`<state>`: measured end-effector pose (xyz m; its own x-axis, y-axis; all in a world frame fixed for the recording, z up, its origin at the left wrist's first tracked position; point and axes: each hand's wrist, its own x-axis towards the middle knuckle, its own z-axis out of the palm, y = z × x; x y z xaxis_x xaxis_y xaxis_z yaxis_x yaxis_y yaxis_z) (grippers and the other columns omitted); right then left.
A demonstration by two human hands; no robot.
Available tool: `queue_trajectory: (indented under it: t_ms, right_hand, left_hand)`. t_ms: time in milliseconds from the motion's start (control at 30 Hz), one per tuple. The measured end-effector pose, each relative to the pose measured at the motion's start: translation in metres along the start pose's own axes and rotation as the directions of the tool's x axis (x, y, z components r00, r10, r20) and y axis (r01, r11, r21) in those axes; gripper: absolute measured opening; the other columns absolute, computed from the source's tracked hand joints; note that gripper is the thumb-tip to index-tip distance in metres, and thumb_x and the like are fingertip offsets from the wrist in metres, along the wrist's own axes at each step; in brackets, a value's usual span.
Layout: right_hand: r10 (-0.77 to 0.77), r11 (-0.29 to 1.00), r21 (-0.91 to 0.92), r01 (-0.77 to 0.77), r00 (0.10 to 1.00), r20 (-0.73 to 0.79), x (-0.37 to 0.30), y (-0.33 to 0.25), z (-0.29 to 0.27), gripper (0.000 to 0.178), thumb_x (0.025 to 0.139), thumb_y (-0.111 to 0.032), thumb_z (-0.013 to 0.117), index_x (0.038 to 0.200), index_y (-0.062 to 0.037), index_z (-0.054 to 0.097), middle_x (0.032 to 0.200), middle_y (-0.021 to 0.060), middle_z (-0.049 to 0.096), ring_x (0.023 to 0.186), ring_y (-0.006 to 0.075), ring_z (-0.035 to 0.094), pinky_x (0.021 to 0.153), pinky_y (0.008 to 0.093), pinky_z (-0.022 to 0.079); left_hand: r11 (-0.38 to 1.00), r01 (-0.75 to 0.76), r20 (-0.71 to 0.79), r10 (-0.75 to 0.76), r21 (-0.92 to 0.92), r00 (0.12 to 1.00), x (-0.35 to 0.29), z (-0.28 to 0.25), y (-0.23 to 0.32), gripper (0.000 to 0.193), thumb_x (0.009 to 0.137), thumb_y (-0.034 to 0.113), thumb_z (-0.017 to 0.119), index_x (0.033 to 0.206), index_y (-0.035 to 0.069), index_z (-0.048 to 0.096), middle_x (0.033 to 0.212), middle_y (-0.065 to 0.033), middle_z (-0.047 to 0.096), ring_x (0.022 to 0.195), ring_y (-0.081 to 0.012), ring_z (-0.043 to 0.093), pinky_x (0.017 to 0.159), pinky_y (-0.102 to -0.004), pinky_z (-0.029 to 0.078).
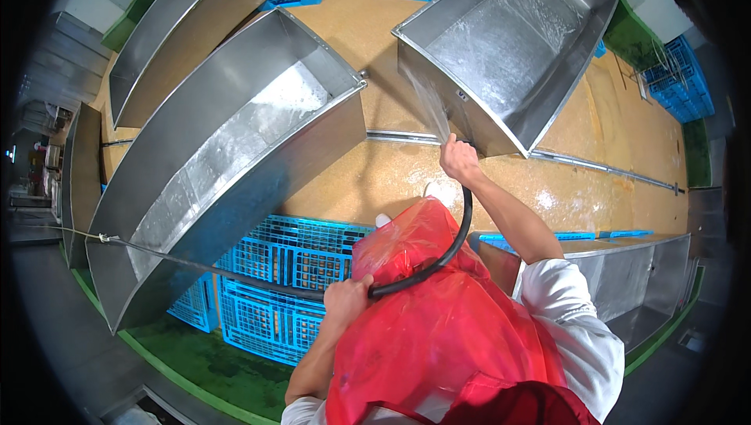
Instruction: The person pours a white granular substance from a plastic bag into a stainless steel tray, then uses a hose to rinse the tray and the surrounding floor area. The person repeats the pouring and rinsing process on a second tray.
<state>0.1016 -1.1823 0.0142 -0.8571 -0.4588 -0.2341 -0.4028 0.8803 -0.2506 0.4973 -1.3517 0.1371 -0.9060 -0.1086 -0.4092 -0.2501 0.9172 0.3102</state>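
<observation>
A black hose (438, 262) bends across the front of my red apron, with both my hands closed on it. My right hand (460, 157) grips it close to its end, out in front of me. A fan of water (429, 104) sprays from there onto the near end of a large steel tank (508, 41) at the upper right. Down by my waist my left hand (348, 298) is wrapped round the hose. From that hand the hose runs off to the left, past a second long steel tank (235, 143) that has a wet, shiny bottom.
Blue plastic pallets (285, 249) are under and beside the left tank. Another steel tank (180, 26) stands at the far left, and one more (626, 276) at the near right. A metal floor drain (602, 165) crosses the wet tan floor (336, 182).
</observation>
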Motion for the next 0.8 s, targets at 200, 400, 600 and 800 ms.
queue_trajectory:
  t_ms: [200,400,600,800]
  right_hand:
    - [0.007,0.998,0.065,0.002,0.991,-0.136,-0.010,-0.001,-0.020,0.033,0.103,-0.028,0.051,0.103,0.0049,0.053,0.082,0.0332,0.070,0.080,0.0519,0.070,0.077,0.0606,0.055]
    - [0.045,0.996,0.078,-0.036,0.993,-0.113,-0.018,0.001,-0.029,0.034,0.102,-0.028,0.050,0.105,0.0054,0.055,0.084,0.0330,0.070,0.083,0.0511,0.070,0.081,0.0591,0.054]
    - [0.128,0.989,0.079,-0.123,0.990,-0.061,-0.037,0.040,0.001,0.038,0.101,-0.028,0.049,0.108,0.0093,0.056,0.084,0.0338,0.070,0.083,0.0508,0.070,0.081,0.0596,0.054]
    - [0.329,0.938,0.128,-0.322,0.944,-0.038,-0.071,0.098,0.025,0.040,0.101,-0.030,0.054,0.107,0.0100,0.054,0.087,0.0372,0.069,0.084,0.0536,0.069,0.079,0.0611,0.054]
  left_hand:
    - [1.000,-0.006,0.006,0.006,-0.012,1.000,-0.001,0.005,-0.002,0.027,0.095,0.042,0.068,0.088,0.016,0.063,0.063,-0.0141,0.067,0.060,-0.0364,0.070,0.055,-0.0505,0.054]
    - [0.999,0.006,0.013,-0.006,-0.031,1.000,-0.004,0.005,0.000,0.029,0.093,0.044,0.071,0.089,0.016,0.065,0.063,-0.0137,0.068,0.060,-0.0363,0.070,0.055,-0.0500,0.055]
    - [0.999,0.014,0.053,-0.012,-0.031,0.999,0.002,-0.001,0.002,0.028,0.092,0.044,0.072,0.088,0.016,0.066,0.066,-0.0143,0.069,0.061,-0.0374,0.071,0.056,-0.0502,0.055]
    - [0.999,-0.030,0.095,0.033,-0.025,0.995,0.015,-0.007,0.002,0.029,0.086,0.044,0.076,0.089,0.017,0.068,0.067,-0.0155,0.069,0.063,-0.0390,0.071,0.058,-0.0506,0.056]
